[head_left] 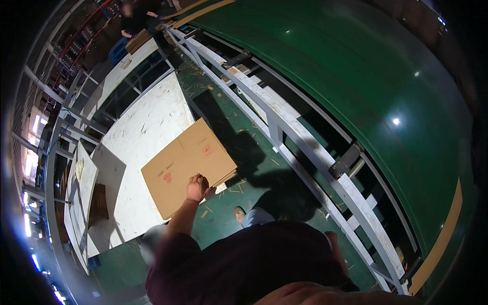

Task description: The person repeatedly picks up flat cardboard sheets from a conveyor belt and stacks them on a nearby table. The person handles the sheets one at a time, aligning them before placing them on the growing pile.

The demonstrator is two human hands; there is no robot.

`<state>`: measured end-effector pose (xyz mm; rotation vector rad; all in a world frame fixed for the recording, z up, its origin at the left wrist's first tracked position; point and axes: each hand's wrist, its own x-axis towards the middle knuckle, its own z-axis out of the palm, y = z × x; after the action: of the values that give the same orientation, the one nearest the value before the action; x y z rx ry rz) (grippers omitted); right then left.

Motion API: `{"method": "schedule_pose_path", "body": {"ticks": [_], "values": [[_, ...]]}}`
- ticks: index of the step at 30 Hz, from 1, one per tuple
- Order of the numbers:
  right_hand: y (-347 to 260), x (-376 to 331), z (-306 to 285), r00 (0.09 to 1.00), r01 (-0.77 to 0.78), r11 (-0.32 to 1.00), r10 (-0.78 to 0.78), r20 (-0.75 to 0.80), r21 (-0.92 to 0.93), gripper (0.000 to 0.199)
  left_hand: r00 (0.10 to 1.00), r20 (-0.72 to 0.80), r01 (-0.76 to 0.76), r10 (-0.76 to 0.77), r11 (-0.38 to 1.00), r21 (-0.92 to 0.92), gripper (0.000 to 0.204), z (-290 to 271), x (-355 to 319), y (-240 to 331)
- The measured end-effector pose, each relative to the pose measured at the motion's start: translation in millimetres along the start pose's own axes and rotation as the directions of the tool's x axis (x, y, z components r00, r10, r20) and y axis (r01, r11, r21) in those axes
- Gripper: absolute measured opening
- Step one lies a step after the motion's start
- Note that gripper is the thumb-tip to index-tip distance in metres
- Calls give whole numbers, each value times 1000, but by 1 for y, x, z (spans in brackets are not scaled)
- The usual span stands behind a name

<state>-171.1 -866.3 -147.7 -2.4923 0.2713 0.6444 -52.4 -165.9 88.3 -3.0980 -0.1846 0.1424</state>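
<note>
Flattened cardboard boxes (pixel 175 157) lie in a small stack on the white table, tilted across its right edge, with red and dark print on the top sheet. At their near edge, my left hand (pixel 197 187) is closed over the cardboard with its fingers bent on the top face. The thumb side is partly hidden. Beside my body on the right, a small piece of what looks like my right hand (pixel 333 241) shows low down. Its fingers cannot be made out.
The white table (pixel 152 112) stretches away ahead. To the right runs a wide green conveyor belt (pixel 330 76) on a white metal frame (pixel 305 145). Cardboard scraps litter the green floor (pixel 203 96). A co-worker (pixel 134 23) stands far left at another table, handling cardboard. A tilted white board (pixel 79 198) stands left.
</note>
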Motion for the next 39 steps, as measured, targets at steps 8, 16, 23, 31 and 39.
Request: {"method": "schedule_pose_path", "body": {"ticks": [8, 16, 23, 31, 39], "values": [[14, 3, 17, 1000, -4, 1000, 4, -16, 30, 36, 998, 56, -5, 2, 998, 55, 67, -13, 13, 7], [23, 8, 20, 999, -50, 996, 49, 9, 74, 35, 999, -4, -45, 46, 996, 78, 65, -7, 13, 2], [11, 6, 15, 999, -25, 996, 27, -23, 85, 33, 998, 18, -55, 53, 994, 97, 63, -10, 14, 0], [10, 6, 13, 1000, 5, 996, -2, -29, 91, 34, 998, 55, -32, 26, 993, 109, 63, -24, 17, 9], [3, 7, 12, 999, -28, 999, 28, 24, 19, 33, 999, 0, -34, 34, 999, 41, 63, -16, 12, -2]]}}
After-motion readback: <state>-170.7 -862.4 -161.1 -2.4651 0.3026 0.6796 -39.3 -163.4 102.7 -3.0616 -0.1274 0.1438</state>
